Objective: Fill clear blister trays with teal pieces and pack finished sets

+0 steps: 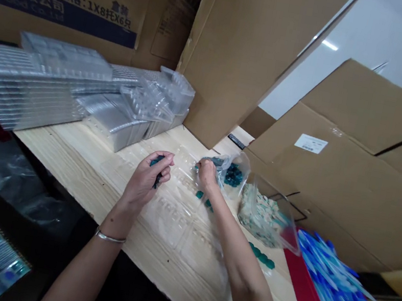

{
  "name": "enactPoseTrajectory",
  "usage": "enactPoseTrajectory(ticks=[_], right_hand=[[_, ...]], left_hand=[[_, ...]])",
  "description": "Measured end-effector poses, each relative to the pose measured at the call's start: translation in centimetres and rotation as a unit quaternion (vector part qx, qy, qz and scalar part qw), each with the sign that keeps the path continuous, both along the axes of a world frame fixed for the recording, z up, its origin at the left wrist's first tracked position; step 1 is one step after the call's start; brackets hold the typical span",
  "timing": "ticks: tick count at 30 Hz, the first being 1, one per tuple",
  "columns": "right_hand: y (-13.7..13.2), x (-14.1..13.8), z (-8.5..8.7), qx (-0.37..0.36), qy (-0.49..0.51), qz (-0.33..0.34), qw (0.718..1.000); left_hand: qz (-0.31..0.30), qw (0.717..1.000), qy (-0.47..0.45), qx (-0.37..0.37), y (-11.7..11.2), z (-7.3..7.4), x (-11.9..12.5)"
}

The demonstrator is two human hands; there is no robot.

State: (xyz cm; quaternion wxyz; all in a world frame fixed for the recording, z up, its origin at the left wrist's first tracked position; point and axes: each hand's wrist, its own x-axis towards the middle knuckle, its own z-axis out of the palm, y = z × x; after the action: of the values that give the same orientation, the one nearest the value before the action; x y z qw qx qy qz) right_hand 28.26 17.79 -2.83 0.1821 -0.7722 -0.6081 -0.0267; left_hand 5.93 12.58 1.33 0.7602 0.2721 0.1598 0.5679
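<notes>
My left hand (150, 175) is raised over the table, its fingers curled around several small dark teal pieces (157, 180). My right hand (205, 173) is in a pinch above the far end of the clear plastic trays (167, 220); what sits between its fingertips is too small to make out. Beside that hand is a clear plastic bag holding more dark teal pieces (234, 175). Under the right wrist, a few teal pieces (199, 194) rest in a tray. The trays lie flat on the pale wooden table (66, 163), partly hidden by my right forearm.
Stacked clear trays (47, 97) stand at the left. To the right are a clear container of pale green-and-cream pieces (262, 210), teal strips (262, 256) and a red bin (302, 293) of blue plastic pieces (340, 289). Cardboard boxes (259, 41) wall in the back.
</notes>
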Motion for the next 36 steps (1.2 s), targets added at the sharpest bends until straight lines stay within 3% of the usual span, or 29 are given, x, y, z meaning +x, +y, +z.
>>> enactPoseTrajectory(ticks=[4, 8, 14, 17, 19, 22, 25, 32, 36], right_hand=[[1.1, 0.5, -0.5, -0.021, -0.010, -0.014, 1.000], [1.7, 0.7, -0.8, -0.039, -0.017, -0.021, 0.999], [-0.6, -0.9, 0.3, -0.010, -0.036, 0.008, 0.999], [-3.0, -3.6, 2.6, 0.057, 0.008, 0.090, 0.994], [-4.8, -6.0, 4.6, 0.106, 0.086, 0.184, 0.973], [-6.8, -9.4, 6.7, 0.098, 0.132, 0.312, 0.936], [-7.2, -11.1, 7.1, 0.083, 0.119, 0.365, 0.920], [-6.4, -10.9, 5.2, 0.087, 0.233, 0.301, 0.921], [-6.1, -10.4, 5.0, 0.076, 0.403, 0.224, 0.884]], left_hand=[[-0.043, 0.994, -0.067, -0.068, 0.4, -0.2, 0.0], [-0.083, 0.966, -0.157, -0.186, 0.8, -0.4, 0.1], [-0.044, 0.936, -0.220, -0.272, 1.2, -0.8, 0.0], [-0.035, 0.934, -0.235, -0.266, 1.3, -1.1, -0.1], [-0.029, 0.937, -0.233, -0.258, 1.3, -1.2, -0.1], [-0.017, 0.947, -0.208, -0.246, 1.3, -1.3, -0.1], [-0.009, 0.952, -0.197, -0.234, 1.5, -1.3, 0.1], [-0.027, 0.948, -0.214, -0.233, 1.5, -1.2, 0.5], [-0.016, 0.948, -0.213, -0.237, 1.5, -0.9, 0.6]])
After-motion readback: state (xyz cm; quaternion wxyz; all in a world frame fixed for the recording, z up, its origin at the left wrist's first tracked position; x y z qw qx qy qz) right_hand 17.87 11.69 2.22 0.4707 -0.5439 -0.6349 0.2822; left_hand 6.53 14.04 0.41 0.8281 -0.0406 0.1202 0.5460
